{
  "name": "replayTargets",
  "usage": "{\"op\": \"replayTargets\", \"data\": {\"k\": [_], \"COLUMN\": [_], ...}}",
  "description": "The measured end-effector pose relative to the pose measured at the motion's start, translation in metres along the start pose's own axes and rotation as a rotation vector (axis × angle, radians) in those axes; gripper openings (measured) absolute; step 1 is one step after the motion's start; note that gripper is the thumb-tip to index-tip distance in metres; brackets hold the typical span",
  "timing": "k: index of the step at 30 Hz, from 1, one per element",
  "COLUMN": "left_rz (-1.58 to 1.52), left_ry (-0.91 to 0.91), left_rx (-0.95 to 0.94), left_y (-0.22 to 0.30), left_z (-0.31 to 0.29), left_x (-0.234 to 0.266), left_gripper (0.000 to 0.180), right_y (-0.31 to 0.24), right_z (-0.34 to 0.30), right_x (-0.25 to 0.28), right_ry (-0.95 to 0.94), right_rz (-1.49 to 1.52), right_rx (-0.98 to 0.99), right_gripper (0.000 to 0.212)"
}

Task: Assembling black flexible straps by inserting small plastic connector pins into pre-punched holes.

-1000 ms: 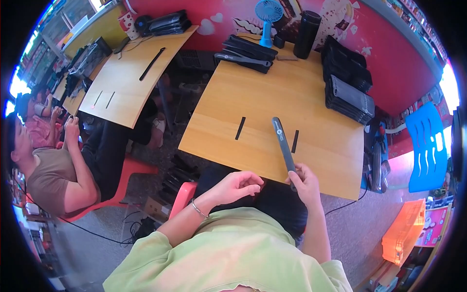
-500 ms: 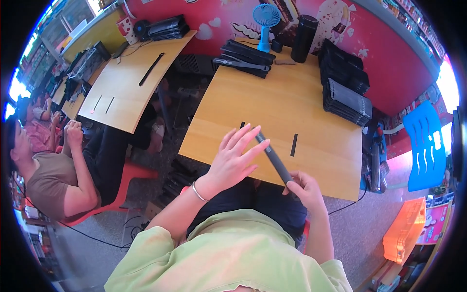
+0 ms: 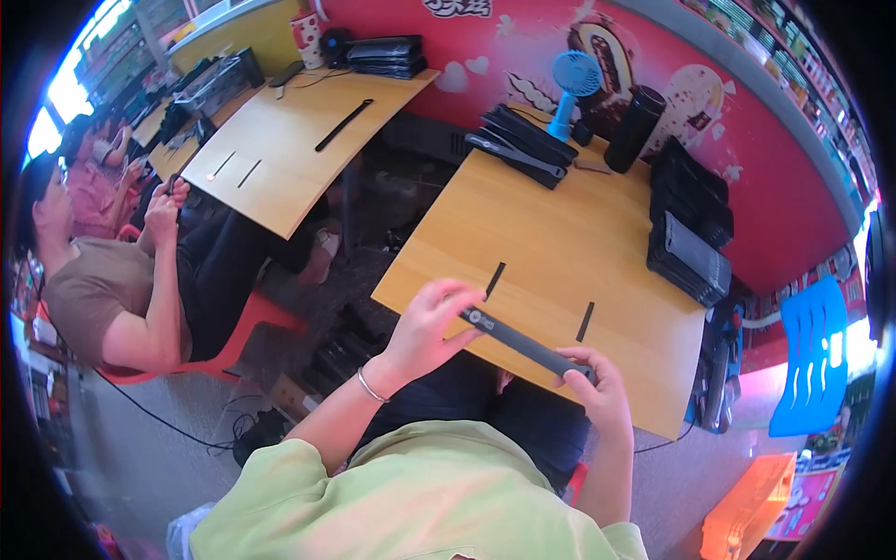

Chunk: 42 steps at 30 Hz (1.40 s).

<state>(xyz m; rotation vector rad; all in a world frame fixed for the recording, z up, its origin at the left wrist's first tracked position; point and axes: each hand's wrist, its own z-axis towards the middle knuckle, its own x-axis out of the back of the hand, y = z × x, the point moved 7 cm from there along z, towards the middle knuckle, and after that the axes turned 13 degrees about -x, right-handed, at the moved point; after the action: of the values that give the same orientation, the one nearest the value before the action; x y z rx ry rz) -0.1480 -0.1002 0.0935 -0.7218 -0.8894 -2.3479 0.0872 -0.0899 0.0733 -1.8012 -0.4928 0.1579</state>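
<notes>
A long, flat, dark grey strip with a pale round mark near one end is stretched between my hands, above the near edge of the wooden table. My left hand pinches its left end, with a bangle on the wrist behind. The other end sits between the thumb and fingers of my right hand, lower and closer to me. On the tabletop beyond are two short black strips, a left one and a right one, lying apart.
Black strips lie piled at the table's far left, near a blue fan and black cylinder. Stacked dark pieces line the right edge. A co-worker sits left at another table. An orange crate stands lower right.
My left hand has gone from spread fingers beside the strip to gripping its far end. The strip has swung flatter, its marked face now showing. The whole view has shifted.
</notes>
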Motion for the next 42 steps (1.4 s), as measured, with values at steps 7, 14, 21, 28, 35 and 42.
{"op": "replayTargets", "data": {"k": [7,14,21,28,35,42], "left_rz": [-0.833,-1.284,-1.357,-1.388,-1.170,-1.275], "left_ry": [0.126,0.158,0.401,0.404,0.193,0.451], "left_rx": [0.301,0.372,0.493,0.516,0.475,0.578], "left_y": [-0.017,0.018,-0.001,-0.003,0.011,0.000], "left_z": [-0.016,-0.015,-0.017,-0.018,-0.023,-0.023], "left_x": [-0.029,-0.061,-0.041,-0.043,-0.062,-0.047], "left_gripper": [0.067,0.037,0.032,0.037,0.053,0.033], "right_y": [-0.021,0.041,0.042,0.022,0.028,-0.019], "right_z": [0.020,0.036,0.041,0.032,0.026,0.006], "right_x": [-0.014,-0.059,-0.057,-0.057,-0.049,-0.048], "right_ry": [-0.070,-0.316,-0.194,-0.049,0.084,0.317], "right_rz": [0.222,0.516,0.331,0.233,0.105,-0.144], "right_rx": [0.062,-0.204,-0.182,0.023,0.051,0.465], "right_gripper": [0.026,0.027,0.028,0.032,0.035,0.035]}}
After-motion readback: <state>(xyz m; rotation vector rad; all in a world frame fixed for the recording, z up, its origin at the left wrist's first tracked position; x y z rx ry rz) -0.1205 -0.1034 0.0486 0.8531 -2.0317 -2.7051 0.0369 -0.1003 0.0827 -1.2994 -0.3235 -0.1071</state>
